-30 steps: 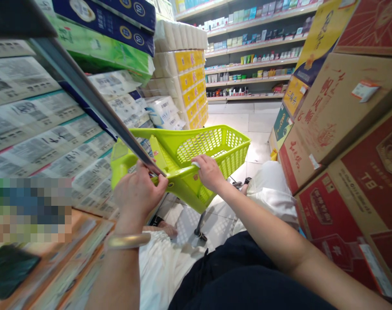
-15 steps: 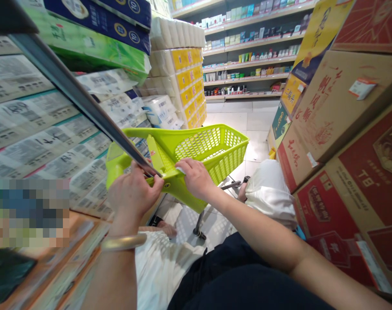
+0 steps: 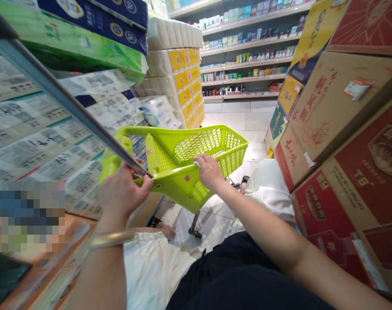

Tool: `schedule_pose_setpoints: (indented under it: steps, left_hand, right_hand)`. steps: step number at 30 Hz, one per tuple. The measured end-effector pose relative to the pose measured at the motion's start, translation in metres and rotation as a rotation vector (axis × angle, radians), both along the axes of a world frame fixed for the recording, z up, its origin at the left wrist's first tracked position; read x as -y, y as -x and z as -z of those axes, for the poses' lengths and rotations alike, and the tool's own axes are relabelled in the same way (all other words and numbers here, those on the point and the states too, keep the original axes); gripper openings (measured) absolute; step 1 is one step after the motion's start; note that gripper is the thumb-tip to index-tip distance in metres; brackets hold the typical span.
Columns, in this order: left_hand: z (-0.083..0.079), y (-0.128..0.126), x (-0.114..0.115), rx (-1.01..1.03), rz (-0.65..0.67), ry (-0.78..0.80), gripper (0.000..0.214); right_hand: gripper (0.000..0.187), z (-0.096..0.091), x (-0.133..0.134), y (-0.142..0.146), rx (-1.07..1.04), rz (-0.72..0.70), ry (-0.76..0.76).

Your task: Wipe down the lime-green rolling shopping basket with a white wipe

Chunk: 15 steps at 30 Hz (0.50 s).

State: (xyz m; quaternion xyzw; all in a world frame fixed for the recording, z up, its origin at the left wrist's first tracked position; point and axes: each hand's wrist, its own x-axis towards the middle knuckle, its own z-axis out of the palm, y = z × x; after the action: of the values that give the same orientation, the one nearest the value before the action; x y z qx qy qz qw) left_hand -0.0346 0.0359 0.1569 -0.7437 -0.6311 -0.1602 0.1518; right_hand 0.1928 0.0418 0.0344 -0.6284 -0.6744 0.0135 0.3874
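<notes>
A lime-green plastic shopping cart (image 3: pixel 170 183) with a perforated basket stands in front of me. My left hand (image 3: pixel 123 189), a gold bangle on its wrist, is closed around the lower end of a grey metal pole (image 3: pixel 76 110), beside the cart's near rim. The pole slants up to a black part (image 3: pixel 0 21) at the upper left. My right hand (image 3: pixel 211 173) rests on the cart's near rim, fingers closed over a small white cloth or tissue (image 3: pixel 197 164), mostly hidden under them. The basket's visible floor holds nothing.
Stacked paper packs (image 3: pixel 31 112) line the left side, with tissue bundles (image 3: pixel 173 64) behind. Cartons (image 3: pixel 338 103) rise on the right. Shelves of small bottles and boxes (image 3: pixel 244 56) stand at the back. Tiled floor (image 3: pixel 254 116) runs between.
My right hand has slid along the cart's near rim, away from my left hand, with the white cloth or tissue. My left hand and the pole have shifted slightly left in view.
</notes>
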Motion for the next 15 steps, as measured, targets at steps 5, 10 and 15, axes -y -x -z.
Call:
schedule_pose_setpoints:
  steps: [5,10,15]
  left_hand:
    - [0.001,0.011,-0.006,0.062,0.055,-0.025,0.047]
    - [0.005,0.028,-0.019,0.078,0.13,-0.186,0.04]
    - [0.009,0.026,-0.001,0.192,0.173,-0.473,0.077]
  right_hand:
    - [0.04,0.002,0.003,0.008,0.016,0.0,-0.022]
    - [0.038,0.003,0.006,0.017,0.035,-0.009,-0.032]
    - [0.037,0.005,0.009,0.025,0.024,-0.016,-0.046]
